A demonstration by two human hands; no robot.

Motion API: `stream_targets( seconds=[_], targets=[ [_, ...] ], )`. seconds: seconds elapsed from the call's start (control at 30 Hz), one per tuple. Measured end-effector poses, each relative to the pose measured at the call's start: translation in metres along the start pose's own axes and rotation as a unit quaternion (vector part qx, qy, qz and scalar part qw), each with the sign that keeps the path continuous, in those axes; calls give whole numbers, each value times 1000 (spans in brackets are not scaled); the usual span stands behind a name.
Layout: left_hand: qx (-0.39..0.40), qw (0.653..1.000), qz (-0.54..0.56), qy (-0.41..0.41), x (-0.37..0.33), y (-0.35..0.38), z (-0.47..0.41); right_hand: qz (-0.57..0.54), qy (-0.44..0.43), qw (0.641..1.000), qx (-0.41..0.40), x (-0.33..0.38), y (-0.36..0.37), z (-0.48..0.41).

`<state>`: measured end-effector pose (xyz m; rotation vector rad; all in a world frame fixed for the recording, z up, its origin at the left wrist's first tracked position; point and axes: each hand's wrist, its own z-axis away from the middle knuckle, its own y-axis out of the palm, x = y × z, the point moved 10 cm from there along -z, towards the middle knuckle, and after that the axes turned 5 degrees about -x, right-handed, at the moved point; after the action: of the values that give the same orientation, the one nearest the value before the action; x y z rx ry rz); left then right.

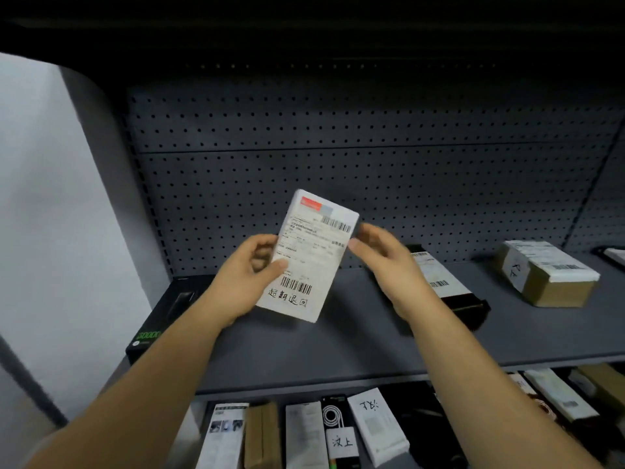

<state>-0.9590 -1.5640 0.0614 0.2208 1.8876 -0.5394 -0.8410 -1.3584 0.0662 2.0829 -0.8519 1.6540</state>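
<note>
A flat white box (311, 255) with a shipping label, barcodes and handwritten characters is held up, tilted, above the grey shelf (304, 350). My left hand (247, 275) grips its left edge, thumb on the label and fingers behind it. My right hand (385, 258) is at the box's upper right edge, fingers relaxed and slightly blurred, thumb tip near or just touching the edge; I cannot tell which.
On the shelf lie a black box (162, 319) at far left, a black labelled box (446, 286) behind my right hand, and a brown carton (548, 275) at right. A pegboard (338, 164) backs the shelf. Several packages (338, 431) fill the lower shelf.
</note>
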Motion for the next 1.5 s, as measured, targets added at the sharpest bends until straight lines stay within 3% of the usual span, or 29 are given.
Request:
stream_targets(
  seconds=[0.1, 0.2, 0.4, 0.53, 0.67, 0.97, 1.17, 1.5],
  targets=[
    [-11, 995, 97, -28, 11, -7, 6, -51, 78, 992, 82, -22, 45, 15],
    [-23, 984, 166, -55, 20, -12, 12, -114, 95, 986, 79, -25, 63, 25],
    [-17, 968, 237, -79, 23, -21, 11, -132, 130, 974, 132, -36, 84, 53],
    [22, 976, 209, -56, 21, -19, 11, -151, 108, 979, 87, -35, 79, 60],
    [-3, 996, 82, 25, 26, -33, 20, -171, 98, 980, 39, -41, 66, 66],
    [23, 991, -22, 132, 24, -9, 41, -198, 89, 976, 3, -50, 32, 77],
    [72, 975, -28, 209, -50, 84, 47, -190, 51, 978, -71, -34, -84, 100],
    [263, 896, 51, 354, -207, 415, 155, -119, 9, 943, -310, -18, -433, 246]
  ],
)
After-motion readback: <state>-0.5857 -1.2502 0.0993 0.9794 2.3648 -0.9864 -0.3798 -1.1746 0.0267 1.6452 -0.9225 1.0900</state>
